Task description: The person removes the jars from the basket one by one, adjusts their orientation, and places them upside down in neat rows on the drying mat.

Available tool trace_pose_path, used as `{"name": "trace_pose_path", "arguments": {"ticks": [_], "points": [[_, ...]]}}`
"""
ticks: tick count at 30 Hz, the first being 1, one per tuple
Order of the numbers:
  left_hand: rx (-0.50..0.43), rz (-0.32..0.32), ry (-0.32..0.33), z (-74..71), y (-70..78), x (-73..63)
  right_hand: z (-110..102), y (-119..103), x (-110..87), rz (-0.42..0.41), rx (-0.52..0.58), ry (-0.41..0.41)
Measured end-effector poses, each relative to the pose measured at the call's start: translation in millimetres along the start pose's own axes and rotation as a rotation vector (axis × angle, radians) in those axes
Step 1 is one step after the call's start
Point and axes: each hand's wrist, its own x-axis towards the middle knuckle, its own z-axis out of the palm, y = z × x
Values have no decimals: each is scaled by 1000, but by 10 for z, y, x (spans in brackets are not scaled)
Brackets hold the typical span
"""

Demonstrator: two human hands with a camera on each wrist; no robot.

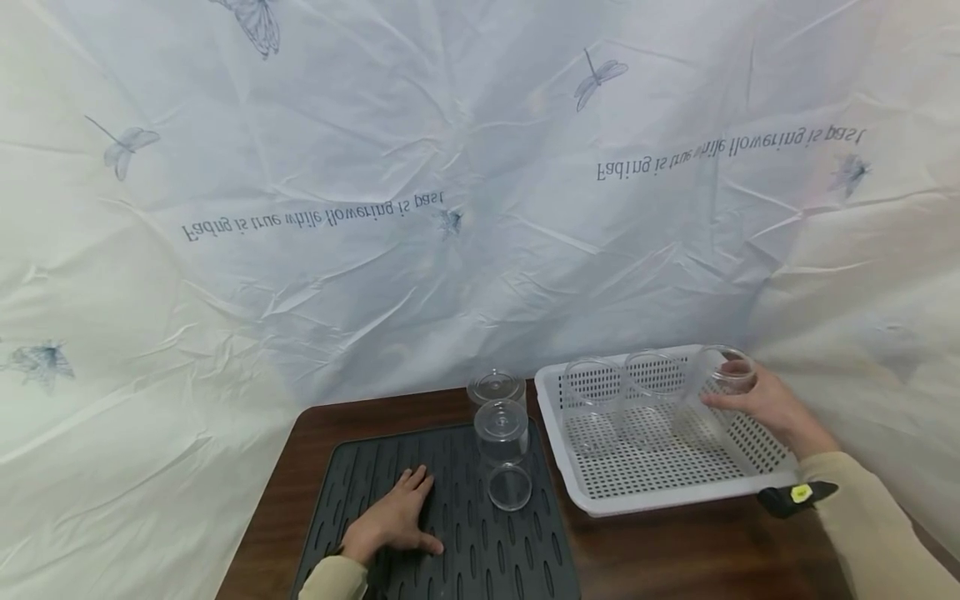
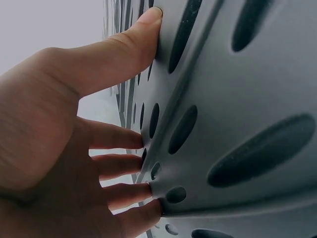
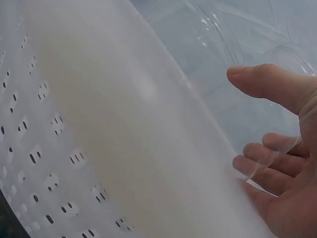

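At the right end of the white basket [image 1: 637,498], my right hand [image 1: 772,410] grips a clear glass [image 1: 703,400] near its rim. The thumb lies on the near side and the fingers go round the far side. In the right wrist view, the fingers [image 3: 270,168] curl at the clear rim beside the white basket wall. Two more clear glasses, one on the left [image 1: 592,404] and one in the middle [image 1: 651,400], stand in the basket. My left hand [image 1: 393,518] rests with spread fingers on the dark grey ridged mat [image 1: 465,575]; its fingertips [image 2: 151,15] touch the surface.
On the mat's right side stand a front clear glass [image 1: 502,446] and a back clear glass [image 1: 487,400], bases up, one behind the other. The basket sits right of the mat on the brown wooden table [image 1: 660,550]. A pale printed sheet [image 1: 450,283] hangs behind the table.
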Motion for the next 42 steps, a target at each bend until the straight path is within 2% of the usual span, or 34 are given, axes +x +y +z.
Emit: {"name": "trace_pose_path", "arguments": {"ticks": [12,21,31,36,42], "points": [[6,1,10,23,-21,14,-37,-116,-70,-2,-38,62],[-21,3,26,24,-53,-16,-53,-221,-97,-62,-52,147],[-59,42,35,-8,-64,-75,-38,-307,-124,-123,-89,257],[-85,71,75,-70,-45,-120,-43,-394,-127,-175,-81,274],[-102,126,150,-220,36,-196,-37,-571,-127,-250,-104,284]]}}
